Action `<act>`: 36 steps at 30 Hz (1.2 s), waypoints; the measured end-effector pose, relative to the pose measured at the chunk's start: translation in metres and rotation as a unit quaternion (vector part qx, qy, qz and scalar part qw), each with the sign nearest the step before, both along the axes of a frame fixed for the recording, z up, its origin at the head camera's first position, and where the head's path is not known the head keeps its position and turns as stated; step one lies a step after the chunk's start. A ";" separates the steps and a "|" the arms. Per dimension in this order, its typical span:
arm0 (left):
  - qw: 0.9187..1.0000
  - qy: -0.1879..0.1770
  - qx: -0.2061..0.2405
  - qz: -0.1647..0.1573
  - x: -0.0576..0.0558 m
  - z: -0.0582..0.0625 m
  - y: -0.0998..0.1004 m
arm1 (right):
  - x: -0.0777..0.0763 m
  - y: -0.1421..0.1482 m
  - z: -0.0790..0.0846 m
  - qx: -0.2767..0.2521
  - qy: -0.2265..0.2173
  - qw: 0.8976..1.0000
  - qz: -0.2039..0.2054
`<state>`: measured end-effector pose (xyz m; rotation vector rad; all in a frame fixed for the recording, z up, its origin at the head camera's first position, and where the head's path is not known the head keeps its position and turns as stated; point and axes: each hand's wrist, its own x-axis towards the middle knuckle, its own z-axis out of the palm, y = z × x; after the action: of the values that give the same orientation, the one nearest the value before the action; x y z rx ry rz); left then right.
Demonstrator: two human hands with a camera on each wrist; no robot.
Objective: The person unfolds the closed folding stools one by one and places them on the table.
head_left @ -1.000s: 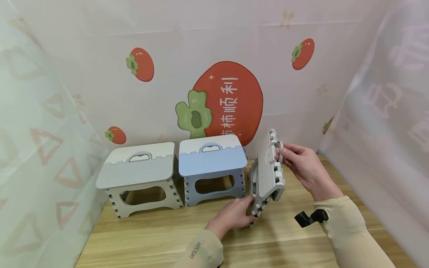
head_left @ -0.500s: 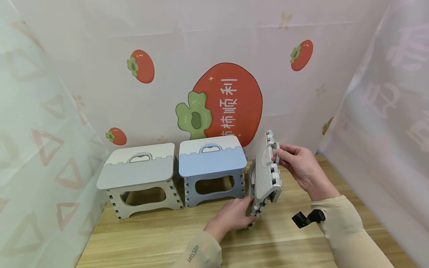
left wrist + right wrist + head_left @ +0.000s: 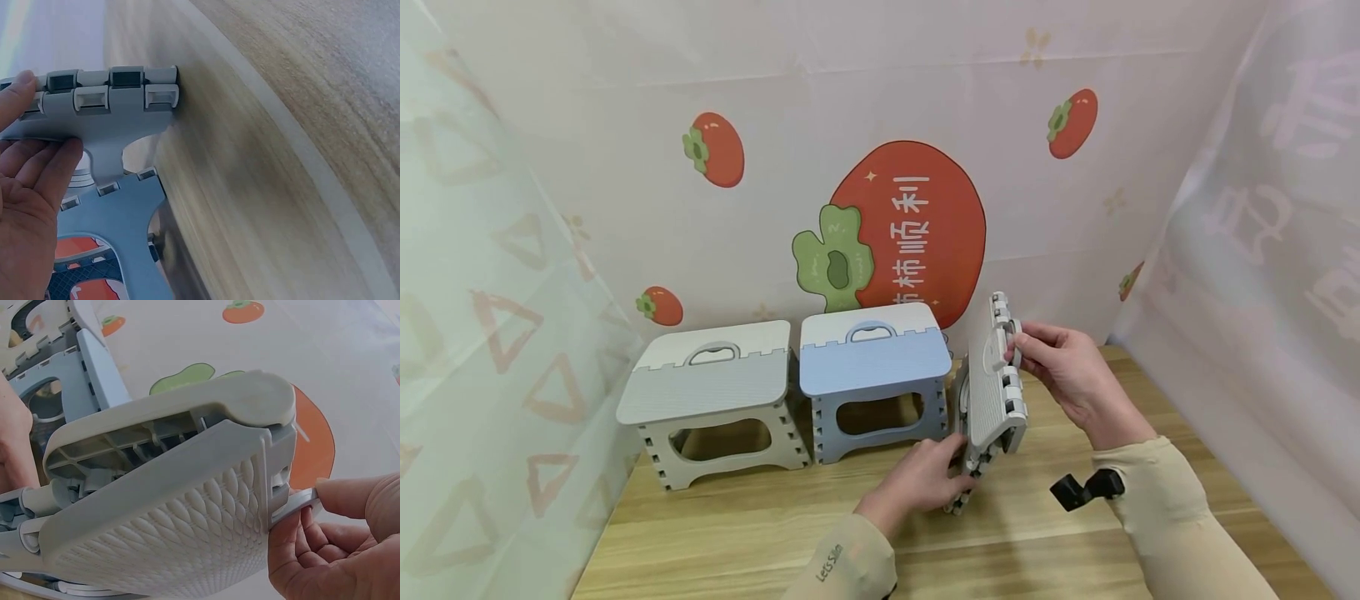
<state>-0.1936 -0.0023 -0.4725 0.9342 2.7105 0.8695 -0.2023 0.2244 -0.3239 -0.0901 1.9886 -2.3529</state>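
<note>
A grey folding stool point(image 3: 987, 387), mostly folded, stands on edge and tilted at the right of the head view. My right hand point(image 3: 1070, 371) pinches the handle at its top fold; in the right wrist view that handle point(image 3: 296, 505) lies between thumb and fingers. My left hand point(image 3: 921, 477) grips the lower leg panel, thumb on one side and fingers on the other, as the left wrist view shows with the hinged panel point(image 3: 100, 115). Just left of it stands an unfolded blue-and-white stool point(image 3: 876, 362). The folding stool's far side is hidden in the head view.
An unfolded grey-and-white stool point(image 3: 707, 383) stands left of the blue one. All are on a wood-grain table point(image 3: 715, 533). A white sheet with printed persimmons point(image 3: 917, 225) hangs behind, with pale sheets on both sides.
The folding stool's top has shifted slightly left, the right hand moving along with it. My left hand keeps its grip low on the stool. Both unfolded stools stay put.
</note>
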 end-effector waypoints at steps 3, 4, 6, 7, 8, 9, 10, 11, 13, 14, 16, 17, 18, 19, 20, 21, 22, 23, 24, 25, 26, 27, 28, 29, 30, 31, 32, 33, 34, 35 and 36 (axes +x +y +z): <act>1.000 0.000 0.005 -0.005 -0.001 -0.002 -0.001 | 0.000 -0.002 -0.001 0.001 0.004 1.000 -0.001; 1.000 0.002 0.006 -0.006 -0.001 -0.002 -0.001 | 0.000 -0.003 0.000 0.001 0.005 1.000 0.000; 1.000 0.004 0.011 -0.010 -0.001 -0.003 -0.002 | 0.000 -0.004 0.000 0.002 0.008 1.000 0.000; 1.000 0.005 0.013 -0.011 -0.001 -0.003 -0.002 | 0.000 -0.004 0.000 0.002 0.008 1.000 0.000; 1.000 0.005 0.015 -0.013 -0.001 -0.003 -0.002 | 0.000 -0.004 0.000 0.001 0.008 1.000 0.000; 1.000 0.004 0.017 -0.014 -0.002 -0.003 -0.002 | 0.000 -0.005 0.000 0.001 0.008 1.000 0.000; 1.000 0.004 0.018 -0.014 -0.002 -0.003 -0.003 | 0.000 -0.005 0.001 0.002 0.008 1.000 0.000; 1.000 0.003 0.019 -0.015 -0.002 -0.003 -0.003 | 0.000 -0.005 0.000 0.002 0.009 1.000 -0.001; 1.000 0.003 0.021 -0.016 -0.002 -0.004 -0.003 | -0.001 -0.006 0.000 0.004 0.009 1.000 -0.003; 1.000 0.003 0.022 -0.016 -0.002 -0.004 -0.004 | -0.001 -0.007 -0.001 0.003 0.010 1.000 -0.005; 1.000 0.006 0.023 -0.015 -0.002 -0.005 -0.004 | -0.002 -0.009 -0.002 0.002 0.014 1.000 -0.009; 1.000 0.006 0.023 -0.014 -0.002 -0.005 -0.004 | -0.002 -0.009 -0.003 0.000 0.015 1.000 -0.011; 1.000 0.006 0.023 -0.013 -0.002 -0.006 -0.005 | -0.003 -0.010 -0.004 -0.001 0.016 1.000 -0.013; 1.000 0.005 0.021 -0.012 -0.002 -0.006 -0.005 | -0.003 -0.011 -0.005 -0.005 0.017 1.000 -0.016; 1.000 0.004 0.022 -0.012 -0.002 -0.006 -0.005 | -0.003 -0.012 -0.006 -0.007 0.018 1.000 -0.017; 1.000 0.003 0.022 -0.012 -0.002 -0.007 -0.006 | -0.003 -0.013 -0.006 -0.008 0.018 1.000 -0.019; 1.000 0.001 0.022 -0.011 -0.002 -0.007 -0.006 | -0.004 -0.013 -0.007 -0.009 0.017 1.000 -0.020; 1.000 -0.001 0.022 -0.012 -0.002 -0.007 -0.006 | -0.004 -0.014 -0.007 -0.010 0.016 1.000 -0.022; 1.000 -0.004 0.023 -0.013 -0.002 -0.007 -0.007 | -0.004 -0.014 -0.007 -0.010 0.015 1.000 -0.022; 1.000 -0.006 0.025 -0.013 -0.002 -0.007 -0.007 | -0.004 -0.015 -0.007 -0.011 0.014 1.000 -0.023; 1.000 -0.007 0.027 -0.014 -0.002 -0.006 -0.007 | -0.004 -0.015 -0.007 -0.009 0.013 1.000 -0.024; 1.000 -0.007 0.026 -0.014 -0.001 -0.006 -0.008 | -0.004 -0.015 -0.007 -0.007 0.012 1.000 -0.025; 1.000 -0.006 0.027 -0.014 -0.001 -0.006 -0.008 | -0.004 -0.016 -0.007 -0.005 0.011 1.000 -0.025; 0.999 -0.005 0.028 -0.014 -0.001 -0.006 -0.008 | -0.004 -0.016 -0.007 -0.003 0.011 1.000 -0.026; 0.999 -0.004 0.028 -0.015 -0.002 -0.006 -0.008 | -0.003 -0.017 -0.007 -0.001 0.011 1.000 -0.027; 0.999 -0.001 0.029 -0.015 -0.002 -0.006 -0.008 | -0.003 -0.017 -0.007 0.004 0.012 1.000 -0.028; 0.999 0.001 0.030 -0.016 -0.002 -0.006 -0.008 | -0.003 -0.017 -0.006 0.009 0.012 0.999 -0.029; 0.999 0.002 0.030 -0.016 -0.002 -0.006 -0.009 | -0.003 -0.018 -0.006 0.012 0.011 0.999 -0.030; 0.999 0.004 0.032 -0.017 -0.002 -0.006 -0.009 | -0.002 -0.018 -0.006 0.017 0.011 0.999 -0.031; 0.999 0.005 0.032 -0.018 -0.002 -0.006 -0.009 | -0.002 -0.018 -0.005 0.021 0.010 0.999 -0.031; 0.999 0.006 0.033 -0.018 -0.003 -0.006 -0.009 | -0.002 -0.018 -0.005 0.026 0.010 0.999 -0.032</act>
<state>-0.1962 -0.0113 -0.4785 1.0015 2.6820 0.9535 -0.2041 0.2060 -0.3285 -0.0487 2.0929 -2.3448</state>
